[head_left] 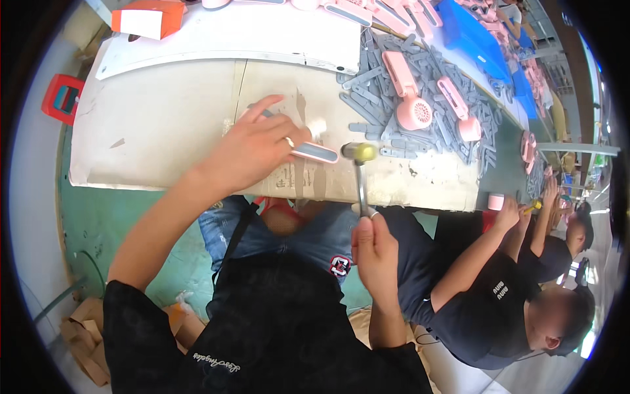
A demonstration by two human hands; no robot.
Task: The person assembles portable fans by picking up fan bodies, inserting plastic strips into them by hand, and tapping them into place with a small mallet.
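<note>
My left hand [266, 144] is closed over a long pink housing with a grey strip [316, 152] set in it. The housing lies on the cardboard-covered tabletop [157, 131], its middle hidden under my palm and fingers. In my right hand [375, 253] is a small mallet [360, 161], gripped by its metal handle. The mallet's head, yellow at one end and dark at the other, is up near the right end of the housing, apart from it.
Loose grey strips [367, 98] are heaped at the right, with a pink fan-like device with a round grille [413, 113] on top. Behind stands a blue bin [476, 39]. A white panel [230, 39] lies at the far side. Co-workers sit at the right, one holding a pink part [496, 201].
</note>
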